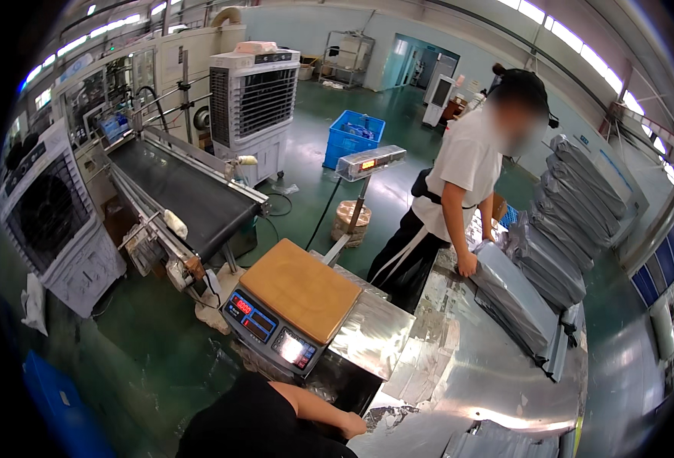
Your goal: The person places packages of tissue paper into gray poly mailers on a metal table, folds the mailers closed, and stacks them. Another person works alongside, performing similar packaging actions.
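Note:
My left hand [353, 425] is low in the head view, at the near edge of the metal-topped table [505, 389]; its bent forearm comes out of a black sleeve. The fingers are too hidden to show whether they hold anything. My right hand is out of sight. Just beyond my left arm stands an electronic weighing scale [299, 294] with a bare tan platform and lit red digits. Grey plastic sheets or bags [497, 441] lie at the table's near edge, to the right of my left hand.
Across the table a co-worker [463, 179] has both hands on a grey plastic-wrapped bundle [516, 294], beside several stacked bundles [581, 206]. A conveyor belt [184, 191] ends left of the scale. Air coolers [253, 107], a blue crate [354, 139] and a blue bin [62, 404] stand on the floor.

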